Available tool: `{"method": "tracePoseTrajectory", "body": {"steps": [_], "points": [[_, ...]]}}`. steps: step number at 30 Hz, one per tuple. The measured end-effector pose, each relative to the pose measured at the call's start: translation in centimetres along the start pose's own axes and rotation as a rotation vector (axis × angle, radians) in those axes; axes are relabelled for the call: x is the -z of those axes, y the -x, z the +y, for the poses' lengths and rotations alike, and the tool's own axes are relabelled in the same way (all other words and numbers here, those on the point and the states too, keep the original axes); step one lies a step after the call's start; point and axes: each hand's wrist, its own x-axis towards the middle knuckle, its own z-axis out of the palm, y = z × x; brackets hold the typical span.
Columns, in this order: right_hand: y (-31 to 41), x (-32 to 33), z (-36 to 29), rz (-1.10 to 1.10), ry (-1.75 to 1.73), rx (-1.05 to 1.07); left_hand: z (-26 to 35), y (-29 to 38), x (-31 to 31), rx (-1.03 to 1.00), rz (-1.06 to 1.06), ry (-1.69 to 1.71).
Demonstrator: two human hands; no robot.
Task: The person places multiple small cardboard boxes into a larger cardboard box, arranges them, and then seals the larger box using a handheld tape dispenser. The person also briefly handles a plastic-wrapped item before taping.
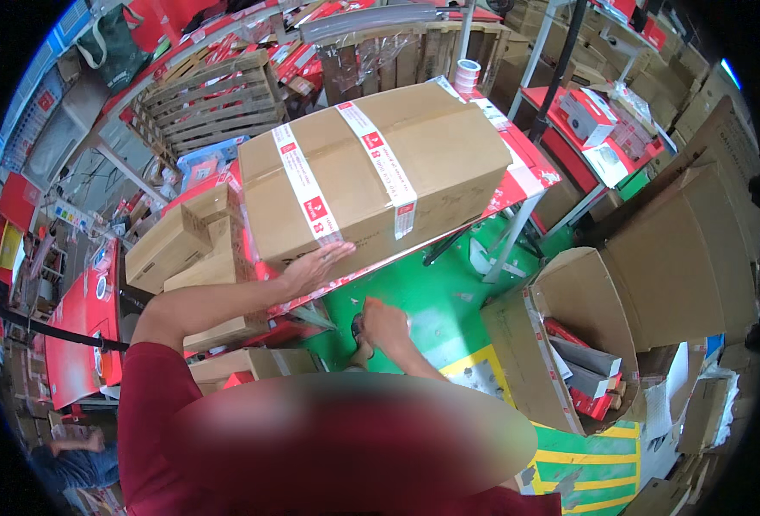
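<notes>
A large closed cardboard box [438,148] lies on a red-topped table [535,158]. Two printed white-and-red tape strips cross its top: a left strip [299,174] and a right strip [378,155], whose end folds down the near side. My left hand [319,266] rests flat on the box's near side, just at the lower end of the left strip, fingers stretched out. Lower and to the right, my right hand [385,326] is curled in front of my body, apart from the box. Whether its fingers hold something cannot be made out.
Smaller cardboard boxes [167,248] stand left of the large box. Tape rolls [467,74] are stacked behind it. At right, an open carton [496,348] holds several product boxes. Wooden pallets [209,106] lean beyond the table. Another person's arm [80,444] shows at lower left.
</notes>
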Motion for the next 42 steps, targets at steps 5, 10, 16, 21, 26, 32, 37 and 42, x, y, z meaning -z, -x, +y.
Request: {"method": "tracePoseTrajectory", "body": {"steps": [5,10,16,21,26,32,37,42], "points": [[12.4,0.8,5.9,0.065,-0.524,-0.207,6.0,-2.3,1.5,-0.194,-0.177,0.708],[20.3,3.0,8.9,0.220,-1.047,-0.110,6.2,-5.2,10.0,0.003,-0.246,2.473],[20.4,6.0,11.1,0.364,-1.011,0.095,-2.1,-5.3,18.9,-0.266,0.039,2.493],[13.9,10.0,11.9,0.536,-0.932,0.245,-6.2,-9.5,18.2,-0.113,0.101,2.915],[7.9,18.3,12.0,0.439,-1.030,-0.121,-20.2,-17.4,11.4,0.103,0.657,2.502],[-3.2,31.2,14.8,0.422,-0.958,-0.143,-45.0,-29.9,-9.7,0.442,0.903,1.870],[-19.2,36.4,16.8,0.220,-0.884,-0.310,-45.9,-39.5,-21.7,0.686,0.628,1.883],[-24.9,38.9,17.3,-0.019,-0.585,-0.429,-35.8,-44.0,-24.4,0.361,0.068,2.427]]}}
